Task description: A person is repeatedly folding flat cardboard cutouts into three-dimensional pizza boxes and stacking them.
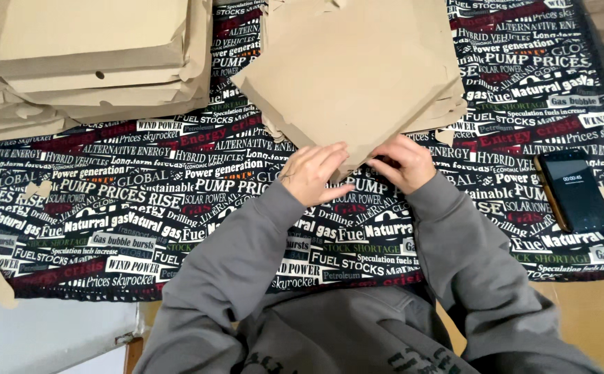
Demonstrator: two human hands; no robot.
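Both your hands are at the near corner of the flat cardboard stack [354,76], which lies at the middle of the table's far side, turned like a diamond toward you. Your left hand [314,173] lies flat, fingers pressed together, over the left side of that corner. Your right hand [404,163] is curled, fingertips pinching the corner's edge from the right; how many sheets it grips, you cannot tell.

There's open room in front of you: a broad stretch of tablecloth [143,208] runs between your sleeves and the left edge. Up in the far left corner sits a pile of folded cardboard boxes [87,59], well apart from your hands, its edges ragged and layered. A few small cardboard scraps [37,189] lie loose on the cloth at left.

The cardboard is plain brown, matte and unprinted. The cloth is dark, packed with white, red and green lettering in slanted bands. To your right, a dark phone [575,192] lies face up, screen lit, near the right edge.
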